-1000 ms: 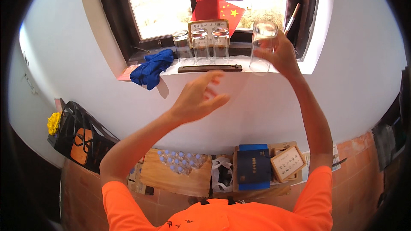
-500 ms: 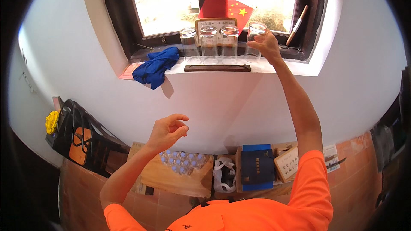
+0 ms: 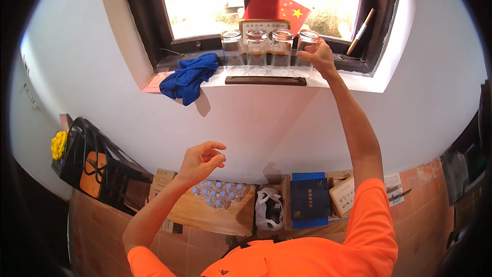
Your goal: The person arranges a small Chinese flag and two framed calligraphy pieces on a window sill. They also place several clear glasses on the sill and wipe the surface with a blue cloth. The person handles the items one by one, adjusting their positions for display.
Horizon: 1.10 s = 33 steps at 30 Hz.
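Observation:
My right hand (image 3: pixel 321 59) reaches up to the window sill, its thumb and fingers around the side of a clear drinking glass (image 3: pixel 308 36). That glass stands at the right end of a row. Beside it on the left are three more clear glasses (image 3: pixel 257 46), all apparently upside down with their thick bases up. Lower down, in front of the white wall, my left hand (image 3: pixel 201 163) hangs in the air with curled fingers, thumb and forefinger apart, holding nothing.
A blue cloth (image 3: pixel 189 78) drapes over the sill's left part. Along the sill's front lies a dark wooden strip (image 3: pixel 265 80); behind the glasses stand a framed plaque (image 3: pixel 266 23) and a red flag (image 3: pixel 269 7). Below are a wooden table (image 3: pixel 225 218) with small bottles (image 3: pixel 218 195), a white bag (image 3: pixel 262 215) and boxes (image 3: pixel 309 200).
My right hand has brought the glass slightly left, closer to the other three and in line with them. My left hand stays nearly where it was.

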{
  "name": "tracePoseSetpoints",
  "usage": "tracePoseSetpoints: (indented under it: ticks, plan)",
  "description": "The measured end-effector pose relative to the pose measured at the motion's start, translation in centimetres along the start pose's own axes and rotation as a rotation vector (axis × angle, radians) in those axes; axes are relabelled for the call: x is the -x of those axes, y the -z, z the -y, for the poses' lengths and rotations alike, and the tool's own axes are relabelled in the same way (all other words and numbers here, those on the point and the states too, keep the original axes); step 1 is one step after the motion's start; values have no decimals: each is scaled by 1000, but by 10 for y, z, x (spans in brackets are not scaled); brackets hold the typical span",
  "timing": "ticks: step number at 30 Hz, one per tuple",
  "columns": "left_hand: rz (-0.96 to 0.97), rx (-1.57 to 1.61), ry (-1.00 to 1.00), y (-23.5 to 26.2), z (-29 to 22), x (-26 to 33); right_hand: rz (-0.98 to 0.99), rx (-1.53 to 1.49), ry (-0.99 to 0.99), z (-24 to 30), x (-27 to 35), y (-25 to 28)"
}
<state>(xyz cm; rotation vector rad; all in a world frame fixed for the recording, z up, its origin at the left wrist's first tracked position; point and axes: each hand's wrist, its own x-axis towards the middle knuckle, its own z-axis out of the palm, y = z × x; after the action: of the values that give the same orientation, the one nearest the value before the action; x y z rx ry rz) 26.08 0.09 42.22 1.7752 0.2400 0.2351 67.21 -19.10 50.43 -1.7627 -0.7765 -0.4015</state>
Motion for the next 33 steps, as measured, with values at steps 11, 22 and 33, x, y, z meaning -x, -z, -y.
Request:
tracePoseSetpoints:
  ticks: [11, 22, 33]
  plan:
    - [-14, 40, 28, 2, 9, -1, 90, -68, -14, 7, 0, -4]
    - [5, 51, 43, 0, 20, -7, 96, -98, 6, -5, 1, -4]
    - [9, 38, 78, -1, 29, -10, 85, 12, 6, 0, 2, 1]
